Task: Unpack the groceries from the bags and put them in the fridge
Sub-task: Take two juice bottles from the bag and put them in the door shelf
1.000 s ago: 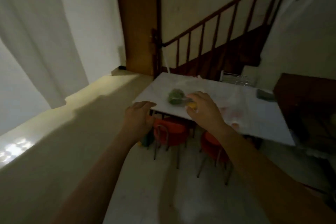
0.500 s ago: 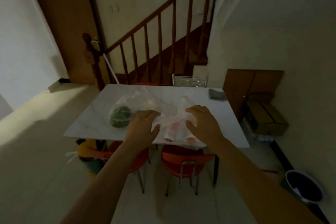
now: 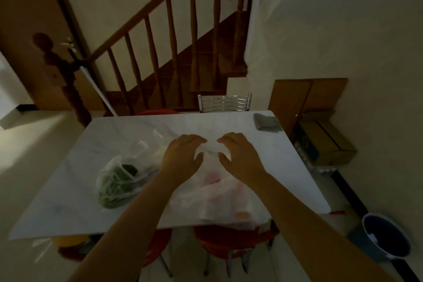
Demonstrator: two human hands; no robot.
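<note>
Single head view, looking steeply down, close over table [image 3: 286,167] near edge.

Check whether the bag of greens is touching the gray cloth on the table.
Apart. The head view shows the bag of greens near the table's left front, the gray cloth at the far right corner, bare tabletop between.

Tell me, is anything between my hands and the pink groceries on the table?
Yes: the thin plastic bag covers them. Left hand and right hand hover open over its far end; the fridge isn't in view.
</note>
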